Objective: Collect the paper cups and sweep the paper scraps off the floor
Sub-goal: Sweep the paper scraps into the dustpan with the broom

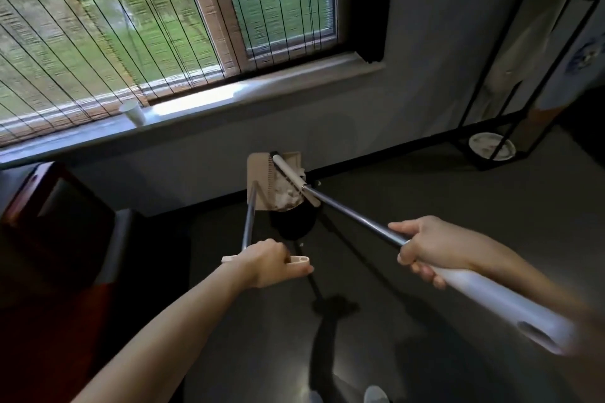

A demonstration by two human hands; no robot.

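Your left hand (268, 263) is clenched around the beige grip at the top of the dustpan (258, 180), whose metal pole runs down and away from you to the beige pan by the foot of the wall. Your right hand (432, 247) is wrapped around the broom (347, 209) where the metal shaft meets its white grip, fingers curled under and thumb along the top. The shaft slants in from the right of the dustpan, and the broom's white head lies across the pan's right side, with dark bristles bunched against the pan's near edge. A crumpled wad of paper scraps (288, 196) sits inside the dustpan, pressed under the broom head. Two small white scraps lie on the dark floor (425, 199): one just right of the dustpan (319, 183), the other on its near side, close to your left hand (302, 244). A white paper cup (133, 112) stands upright on the windowsill (229, 98), up and to the left of the dustpan. Well to the right of the dustpan, a round plate (491, 146) rests low in a black frame rack (484, 88).
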